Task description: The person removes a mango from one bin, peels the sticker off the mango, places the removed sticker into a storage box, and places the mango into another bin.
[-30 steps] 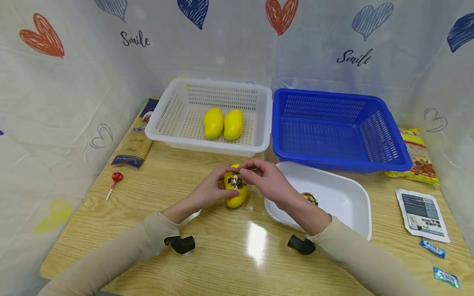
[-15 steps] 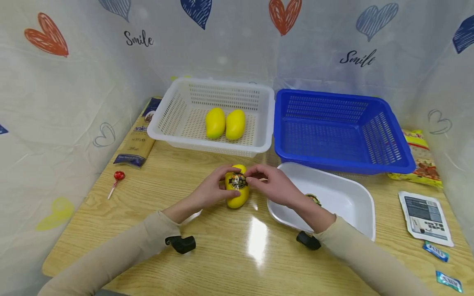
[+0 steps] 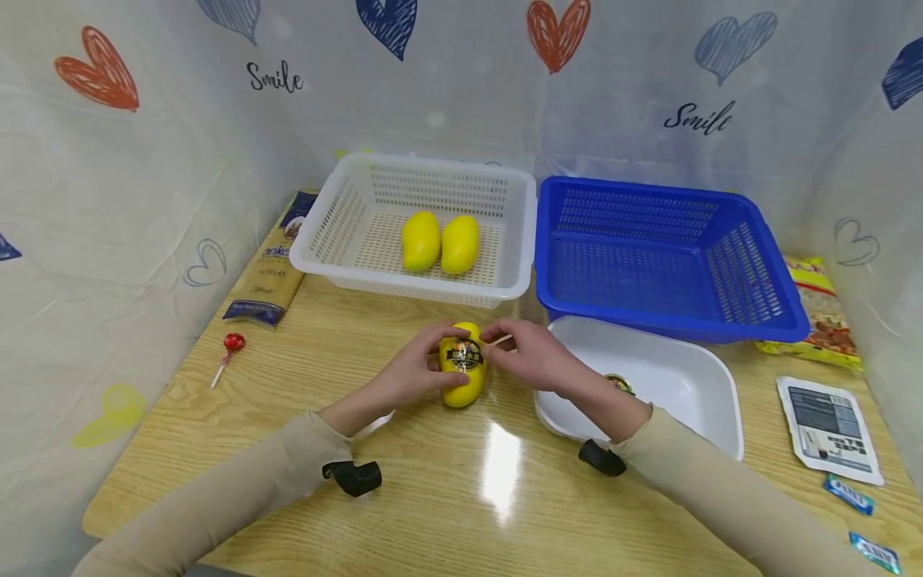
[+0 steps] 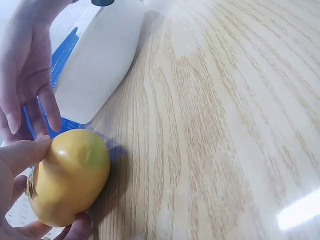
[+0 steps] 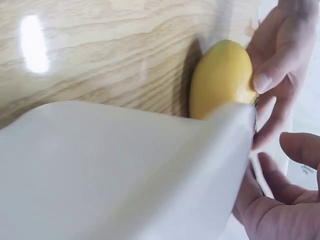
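Step in hand looks like labelling: your left hand (image 3: 411, 375) cups the yellow mango (image 3: 462, 365) on the worktop (image 3: 288, 417), grip curled round it, round sticker (image 3: 465, 353) facing up. Your right hand (image 3: 537, 359) sits just beside the sticker, fingers loosely curled, holding nothing I can make out. Next move likely calls for pressing the sticker flat without rolling the fruit.

White basket (image 3: 339, 264): two mangoes (image 3: 440, 243) side by side, touching. Blue basket (image 3: 750, 320): nothing seen inside. White tray (image 3: 714, 405): one sticker-like disc (image 3: 620, 384).

Wooden table (image 3: 461, 513): 2 baskets (image 3: 414, 224), tray (image 3: 663, 385), perhaps snacks (image 3: 829, 425).
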Demonstrator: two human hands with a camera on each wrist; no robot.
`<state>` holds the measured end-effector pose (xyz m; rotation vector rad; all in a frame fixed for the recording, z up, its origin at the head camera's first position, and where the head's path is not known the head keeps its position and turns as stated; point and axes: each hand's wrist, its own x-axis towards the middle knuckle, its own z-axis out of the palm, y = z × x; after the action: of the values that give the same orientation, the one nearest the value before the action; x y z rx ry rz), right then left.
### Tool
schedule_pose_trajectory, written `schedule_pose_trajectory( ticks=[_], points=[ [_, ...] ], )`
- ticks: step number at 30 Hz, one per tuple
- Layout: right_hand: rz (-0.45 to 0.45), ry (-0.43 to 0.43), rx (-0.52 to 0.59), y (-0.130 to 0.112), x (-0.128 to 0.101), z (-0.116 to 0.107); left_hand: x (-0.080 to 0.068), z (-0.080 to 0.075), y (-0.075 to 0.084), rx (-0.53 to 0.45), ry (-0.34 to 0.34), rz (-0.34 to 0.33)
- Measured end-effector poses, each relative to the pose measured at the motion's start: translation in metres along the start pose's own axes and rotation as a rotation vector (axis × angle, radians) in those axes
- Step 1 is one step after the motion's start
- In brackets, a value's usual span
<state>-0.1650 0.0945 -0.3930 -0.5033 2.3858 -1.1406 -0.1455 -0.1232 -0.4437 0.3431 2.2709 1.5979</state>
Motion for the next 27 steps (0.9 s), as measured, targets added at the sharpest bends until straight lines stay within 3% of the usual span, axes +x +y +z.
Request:
schedule_pose_trajectory(
  ticks=[10, 20, 27],
  points=[
    [0.049, -0.02, 0.024, -0.006, 0.001, 0.005, -0.001, 0.001, 0.001, -0.008, 0.006, 0.025],
    [-0.029, 0.043, -0.05, -0.002, 0.016, 0.011, 0.0, 0.001, 0.003, 0.09, 0.044, -0.003],
    [-0.044, 0.08, -0.058, -0.003, 0.015, 0.012, 0.0, 0.001, 0.004, 0.066, 0.061, -0.035]
  ],
)
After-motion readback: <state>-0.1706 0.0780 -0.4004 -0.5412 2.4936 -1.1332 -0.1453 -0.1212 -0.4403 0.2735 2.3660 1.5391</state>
